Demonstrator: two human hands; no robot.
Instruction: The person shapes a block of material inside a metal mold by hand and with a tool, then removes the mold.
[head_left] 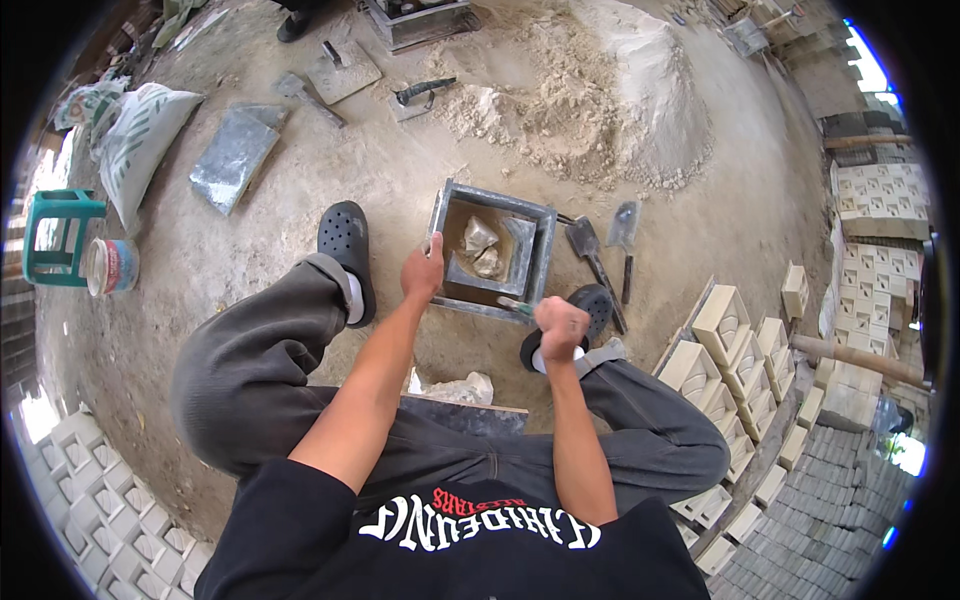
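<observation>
Right hand (pixel 562 325) fisted on a tool (pixel 517 307), mostly hidden. Left hand (pixel 423 272) grips the mould (pixel 543 240) rim; pale lumps (pixel 482 250) lie inside.

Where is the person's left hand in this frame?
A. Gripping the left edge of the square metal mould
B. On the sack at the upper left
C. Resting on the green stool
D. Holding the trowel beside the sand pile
A: the left hand grips the left rim of the mould on the ground between the feet, while the right hand is a closed fist around a thin tool at its near edge.
</observation>
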